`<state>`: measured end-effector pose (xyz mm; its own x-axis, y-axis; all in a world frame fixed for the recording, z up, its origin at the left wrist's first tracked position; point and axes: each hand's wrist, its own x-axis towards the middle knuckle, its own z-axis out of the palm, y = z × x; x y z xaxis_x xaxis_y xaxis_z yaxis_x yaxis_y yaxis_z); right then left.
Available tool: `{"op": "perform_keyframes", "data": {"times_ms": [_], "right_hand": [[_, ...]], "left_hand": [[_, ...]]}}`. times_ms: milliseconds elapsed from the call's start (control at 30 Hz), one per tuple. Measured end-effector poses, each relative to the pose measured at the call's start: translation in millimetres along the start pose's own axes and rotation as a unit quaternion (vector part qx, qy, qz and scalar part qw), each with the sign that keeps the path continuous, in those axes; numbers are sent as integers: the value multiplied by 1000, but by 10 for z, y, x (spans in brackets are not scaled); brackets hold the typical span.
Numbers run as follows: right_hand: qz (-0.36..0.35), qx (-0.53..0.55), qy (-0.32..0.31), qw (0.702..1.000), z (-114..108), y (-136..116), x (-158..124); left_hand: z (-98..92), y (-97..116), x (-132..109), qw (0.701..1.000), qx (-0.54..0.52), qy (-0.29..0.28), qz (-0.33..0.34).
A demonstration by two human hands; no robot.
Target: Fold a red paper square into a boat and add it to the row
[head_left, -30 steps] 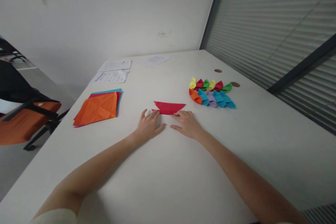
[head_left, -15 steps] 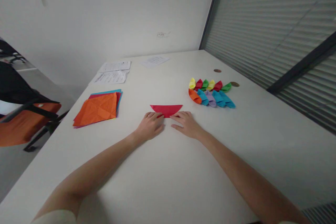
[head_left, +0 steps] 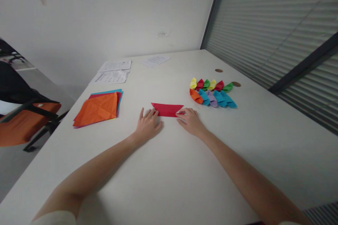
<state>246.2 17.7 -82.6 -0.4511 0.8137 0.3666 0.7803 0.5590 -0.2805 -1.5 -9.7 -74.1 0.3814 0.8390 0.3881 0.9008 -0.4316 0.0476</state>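
A folded strip of red paper (head_left: 168, 109) lies flat on the white table in front of me, its long sides running left to right. My left hand (head_left: 148, 123) rests at its left end with spread fingers, the fingertips on the paper. At the right end, my right hand (head_left: 192, 121) has thumb and fingers closed on the paper's lower corner. Fingers cover parts of both ends.
To the left lies a stack of coloured paper sheets (head_left: 99, 109), orange on top. Two rows of small folded paper pieces (head_left: 212, 98) sit to the right. Printed sheets (head_left: 113, 76) lie farther back. An orange chair (head_left: 29, 119) stands beyond the table's left edge.
My hands have moved apart, the left one leftward and the right one rightward along the red paper. More of the paper's middle shows, and the left fingers have spread.
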Motion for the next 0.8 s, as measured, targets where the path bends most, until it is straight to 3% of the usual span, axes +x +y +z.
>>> {"op": "perform_keyframes", "data": {"times_ms": [133,333,500,800], "right_hand": [[-15,4,6,1000,-3,-11,-4],[-104,43,-6,994,-76,-89,-1],[-96,44,34,994,-90,-104,11],[-100,17,14,995,-39,-64,8]], "left_hand": [[-37,-5,8,999,-11,31,44],[-76,-11,45,988,-96,-43,115],[-61,-28,57,984,-121,-69,112],[-51,-32,49,985,-115,-76,102]]}}
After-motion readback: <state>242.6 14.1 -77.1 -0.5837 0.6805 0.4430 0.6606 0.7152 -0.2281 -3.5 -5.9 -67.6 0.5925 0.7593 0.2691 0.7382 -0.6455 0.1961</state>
